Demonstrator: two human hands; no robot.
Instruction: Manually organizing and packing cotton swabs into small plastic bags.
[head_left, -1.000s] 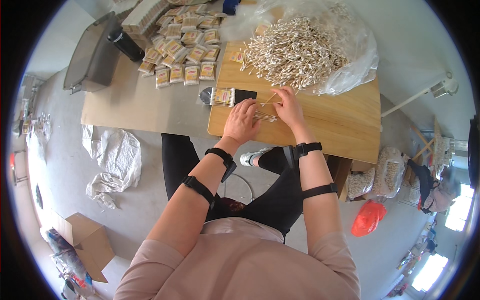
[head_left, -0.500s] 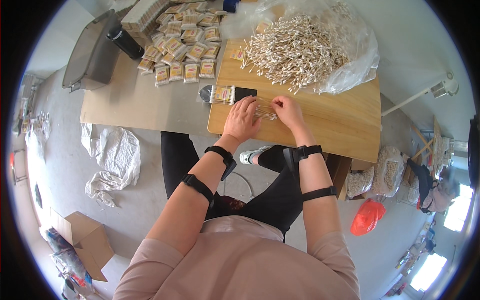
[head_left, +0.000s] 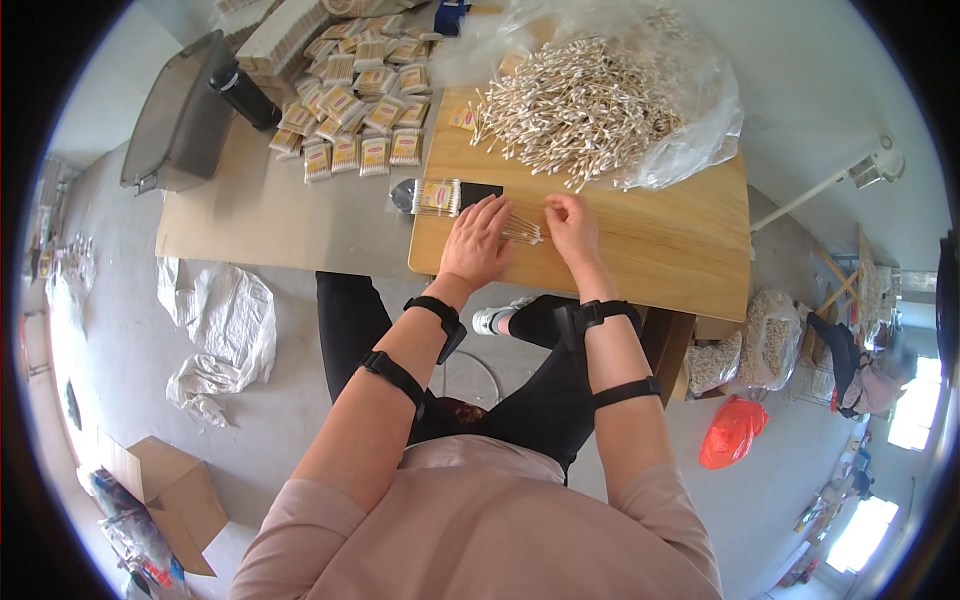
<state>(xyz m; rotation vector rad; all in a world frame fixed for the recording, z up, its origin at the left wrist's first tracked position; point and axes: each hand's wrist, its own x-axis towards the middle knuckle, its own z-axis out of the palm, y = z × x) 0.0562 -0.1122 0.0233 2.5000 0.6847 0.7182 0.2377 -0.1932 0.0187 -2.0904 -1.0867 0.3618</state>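
Observation:
My left hand (head_left: 478, 243) lies palm down near the front of the wooden board, fingers stretched out. From under its right side a small bunch of cotton swabs (head_left: 522, 230) sticks out, white tips pointing right. Just right of those tips is my right hand (head_left: 573, 228), thumb and fingers pinched together; whatever they may hold is too small to see. Beyond my left hand, a filled clear packet of cotton swabs (head_left: 437, 197) with a yellow label rests on a flat black piece (head_left: 481, 192), partly covered by my fingertips.
A big heap of loose cotton swabs (head_left: 585, 105) spills from a clear plastic bag (head_left: 705, 150) at the back of the wooden board (head_left: 650, 235). Many finished packets (head_left: 375, 155) lie piled at the back left, beside a black bottle (head_left: 245, 95) and a grey bin (head_left: 180, 120).
The whole view has shifted slightly. My right hand sits a little farther from the swab tips. My left hand stays over the bunch, its fingers flatter.

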